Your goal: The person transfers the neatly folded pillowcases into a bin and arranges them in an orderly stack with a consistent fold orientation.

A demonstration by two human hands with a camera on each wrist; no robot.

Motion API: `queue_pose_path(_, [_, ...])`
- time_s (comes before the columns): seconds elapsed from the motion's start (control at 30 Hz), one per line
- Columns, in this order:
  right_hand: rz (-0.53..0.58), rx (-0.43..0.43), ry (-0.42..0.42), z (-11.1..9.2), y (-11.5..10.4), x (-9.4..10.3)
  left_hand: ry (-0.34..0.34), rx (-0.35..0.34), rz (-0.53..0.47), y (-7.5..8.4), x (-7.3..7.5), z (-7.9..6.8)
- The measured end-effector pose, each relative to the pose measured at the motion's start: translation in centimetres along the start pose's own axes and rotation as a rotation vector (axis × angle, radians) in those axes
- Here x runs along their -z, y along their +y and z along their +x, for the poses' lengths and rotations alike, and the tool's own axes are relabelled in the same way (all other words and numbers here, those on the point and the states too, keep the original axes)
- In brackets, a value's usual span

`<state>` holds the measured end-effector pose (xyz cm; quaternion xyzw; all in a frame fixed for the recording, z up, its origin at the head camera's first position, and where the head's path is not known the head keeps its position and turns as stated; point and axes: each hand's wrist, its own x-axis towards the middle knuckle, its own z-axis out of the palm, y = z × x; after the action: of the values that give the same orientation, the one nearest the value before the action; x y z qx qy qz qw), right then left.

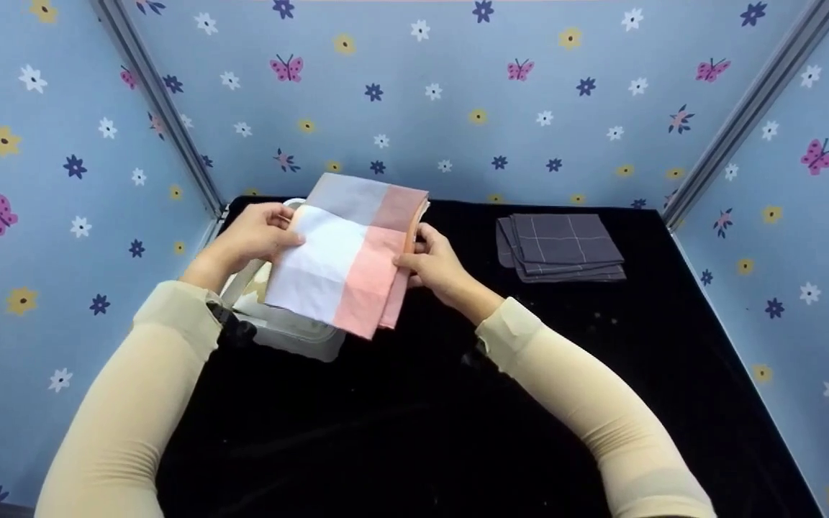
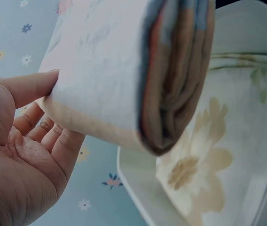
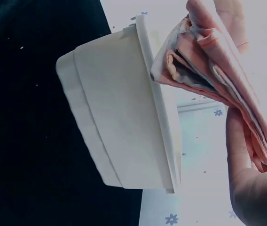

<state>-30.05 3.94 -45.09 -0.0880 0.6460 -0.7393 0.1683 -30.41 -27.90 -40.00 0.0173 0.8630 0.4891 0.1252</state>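
Note:
A folded checked cloth [image 1: 332, 248] in pink, white and grey hangs tilted between my two hands, over a white plastic basket [image 1: 303, 339]. My left hand [image 1: 252, 234] pinches its left edge, thumb on top and fingers beneath. On the opposite edge, my right hand [image 1: 445, 267] grips the folded layers between thumb and fingers. Several layers show along the cloth's side in the left wrist view. Inside the basket lies a pale cloth with a large beige flower [image 2: 197, 165], partly covered by the checked cloth in the head view.
Folded dark grey cloths [image 1: 565, 244] with thin white lines lie stacked at the back right of the black tabletop [image 1: 400, 432]. Blue flower-patterned walls [image 1: 443, 144] with metal corner posts [image 1: 738, 115] stand around the table on the back and both sides.

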Motion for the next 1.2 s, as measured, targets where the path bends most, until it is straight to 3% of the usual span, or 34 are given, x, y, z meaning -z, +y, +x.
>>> queue_pose_path(0.47, [-0.006,0.033,-0.01,1.1,-0.1,-2.4,0.012,0.014,0.026,0.5,3.1,-0.3])
queue_pose_path(0.8, [0.013,0.027,-0.024,2.2,0.3,-4.3,0.02,0.022,0.137,1.2,5.3,-1.1])
queue_pose_path(1.2, [0.01,0.013,-0.026,3.3,1.5,-6.4,0.005,0.07,0.2,-0.5,6.5,-1.4])
